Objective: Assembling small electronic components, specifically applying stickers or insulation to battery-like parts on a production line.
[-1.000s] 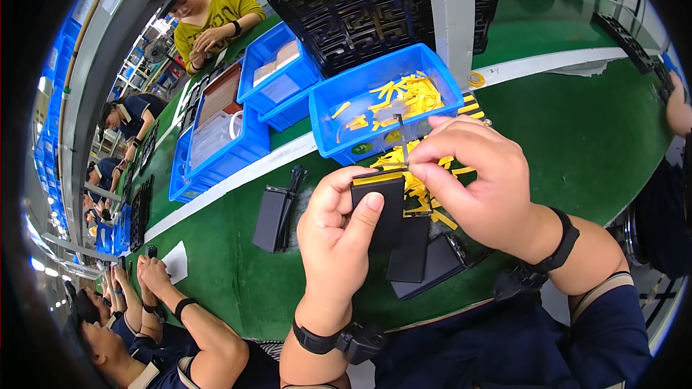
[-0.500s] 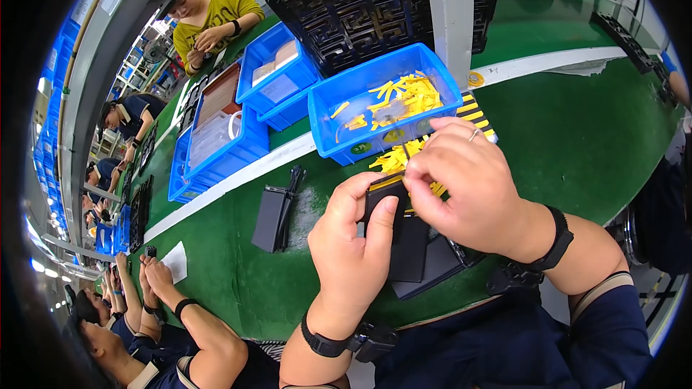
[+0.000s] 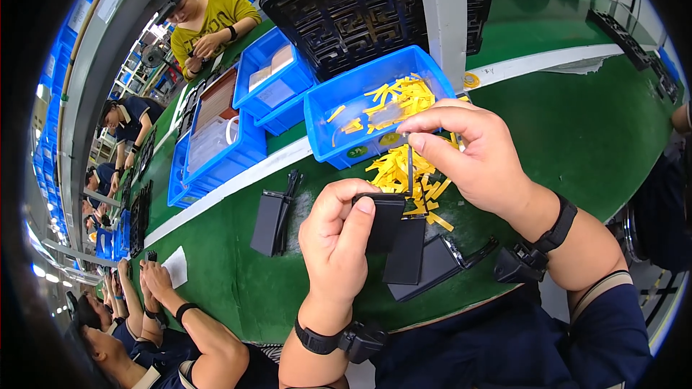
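My left hand holds a flat black rectangular part between thumb and fingers. From the part's top right corner a thin black strip stands up. My right hand pinches the strip's upper end between thumb and forefinger, apart from the left hand. Behind the part, loose yellow strips lie heaped on the green table. More flat black parts, one of them a black part with a strip sticking out, rest just below and right of the held one.
A blue bin with yellow strips stands beyond my hands. Left of my left hand lie black parts. Further blue bins and an upright black tray stand farther back. Co-workers sit along the left; one bare forearm is near.
My right hand has moved up and away from the part, drawing the black strip's end upward. The yellow strip seen along the part's top edge no longer shows. The part has tipped slightly.
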{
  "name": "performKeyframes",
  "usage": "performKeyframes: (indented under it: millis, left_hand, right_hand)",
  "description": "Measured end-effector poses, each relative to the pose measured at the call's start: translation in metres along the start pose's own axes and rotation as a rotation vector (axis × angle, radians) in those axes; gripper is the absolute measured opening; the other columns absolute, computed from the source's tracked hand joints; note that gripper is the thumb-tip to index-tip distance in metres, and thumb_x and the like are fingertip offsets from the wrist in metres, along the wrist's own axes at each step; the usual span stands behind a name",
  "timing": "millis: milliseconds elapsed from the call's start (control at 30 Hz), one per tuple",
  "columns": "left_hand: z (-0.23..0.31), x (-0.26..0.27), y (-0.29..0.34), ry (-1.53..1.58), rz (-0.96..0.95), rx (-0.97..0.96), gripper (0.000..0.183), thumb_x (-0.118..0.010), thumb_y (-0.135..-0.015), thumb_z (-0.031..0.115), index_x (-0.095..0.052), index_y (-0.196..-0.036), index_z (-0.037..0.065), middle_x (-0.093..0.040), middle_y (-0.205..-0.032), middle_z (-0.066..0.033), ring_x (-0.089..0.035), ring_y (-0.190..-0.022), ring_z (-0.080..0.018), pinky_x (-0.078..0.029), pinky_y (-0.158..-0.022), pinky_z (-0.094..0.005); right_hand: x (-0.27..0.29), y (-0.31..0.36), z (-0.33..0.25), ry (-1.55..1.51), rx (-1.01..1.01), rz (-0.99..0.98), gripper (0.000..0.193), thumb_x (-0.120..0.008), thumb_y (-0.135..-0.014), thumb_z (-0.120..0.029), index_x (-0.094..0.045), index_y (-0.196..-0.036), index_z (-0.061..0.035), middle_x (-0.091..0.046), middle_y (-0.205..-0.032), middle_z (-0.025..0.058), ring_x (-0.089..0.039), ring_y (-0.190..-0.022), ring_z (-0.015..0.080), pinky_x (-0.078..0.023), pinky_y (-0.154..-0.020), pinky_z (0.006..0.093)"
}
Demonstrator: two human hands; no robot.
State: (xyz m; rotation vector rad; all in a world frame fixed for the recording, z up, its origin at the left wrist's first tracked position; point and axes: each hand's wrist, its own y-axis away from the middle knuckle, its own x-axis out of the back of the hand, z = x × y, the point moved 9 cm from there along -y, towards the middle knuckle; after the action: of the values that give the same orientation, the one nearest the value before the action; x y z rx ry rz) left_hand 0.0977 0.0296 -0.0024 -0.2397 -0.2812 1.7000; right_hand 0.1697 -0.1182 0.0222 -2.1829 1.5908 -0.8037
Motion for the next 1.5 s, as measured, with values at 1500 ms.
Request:
performKeyframes:
  millis: [1500]
  left_hand:
    - [-0.014, 0.009, -0.015, -0.428, -0.064, -0.014, 0.024, -0.065, -0.076, 0.002, -0.064, -0.1, 0.004, -0.061, -0.076, -0.0064, -0.057, -0.064, -0.0137, -0.046, -0.059, -0.0254]
  right_hand:
    - [-0.054, 0.025, 0.011, 0.003, -0.134, -0.436, 0.066, -0.057, -0.08, -0.002, -0.03, -0.14, -0.009, -0.057, -0.073, 0.0057, -0.058, -0.069, 0.0153, -0.047, -0.071, 0.0289]
